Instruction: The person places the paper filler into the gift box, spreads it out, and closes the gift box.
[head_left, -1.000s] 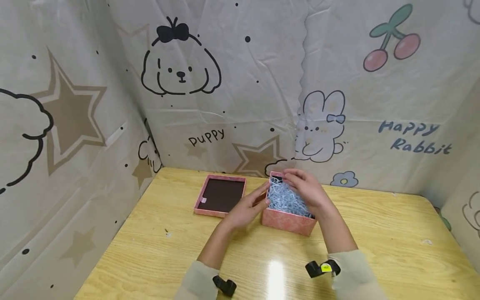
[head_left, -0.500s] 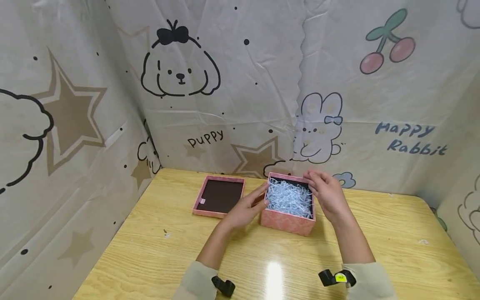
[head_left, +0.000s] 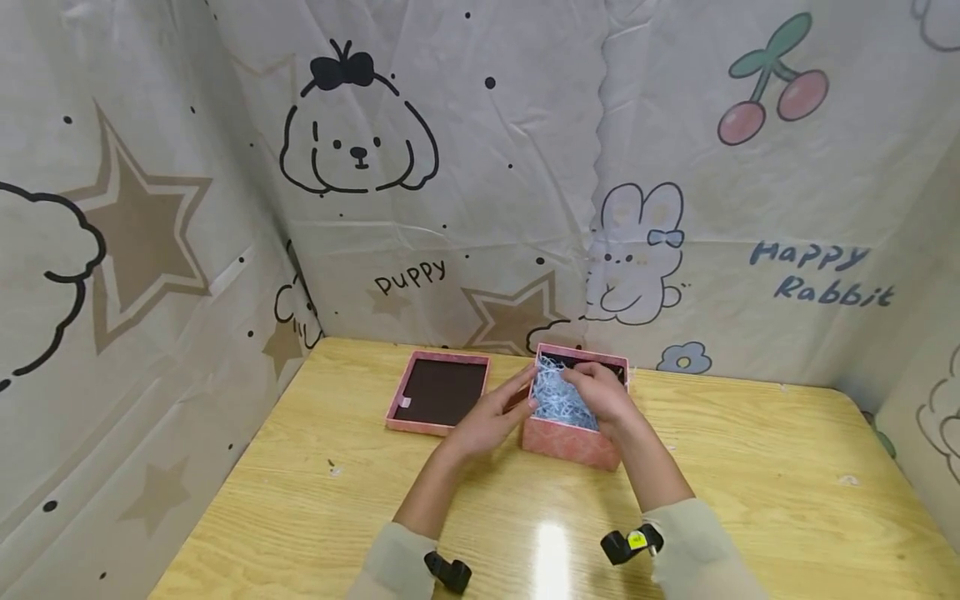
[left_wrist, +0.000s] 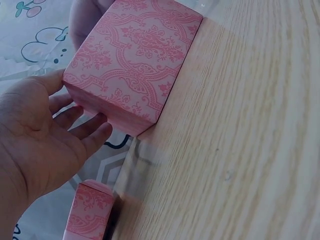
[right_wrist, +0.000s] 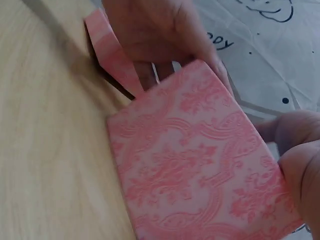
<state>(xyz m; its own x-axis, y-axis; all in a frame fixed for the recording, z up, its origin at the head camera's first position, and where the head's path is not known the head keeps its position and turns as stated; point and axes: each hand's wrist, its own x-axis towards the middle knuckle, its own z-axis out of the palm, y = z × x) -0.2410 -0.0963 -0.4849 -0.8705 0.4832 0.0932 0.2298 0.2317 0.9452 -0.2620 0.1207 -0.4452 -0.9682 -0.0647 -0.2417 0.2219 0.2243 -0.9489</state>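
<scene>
Pink box [head_left: 573, 437] sits on the wooden counter [head_left: 750, 467], full of blue paper strips [head_left: 558, 400]. The left hand [head_left: 491, 417] lies flat and open against the box's left side. The right hand [head_left: 600, 396] covers the strips, fingers curled into them. Its lid [head_left: 438, 392] lies just beside, dark inside up. Cartoon cloth walls [head_left: 480, 167] stand behind.

sleeves [head_left: 693, 546]: pale grey-green | wrist cameras [head_left: 628, 542]: black, yellow sticker on right
</scene>
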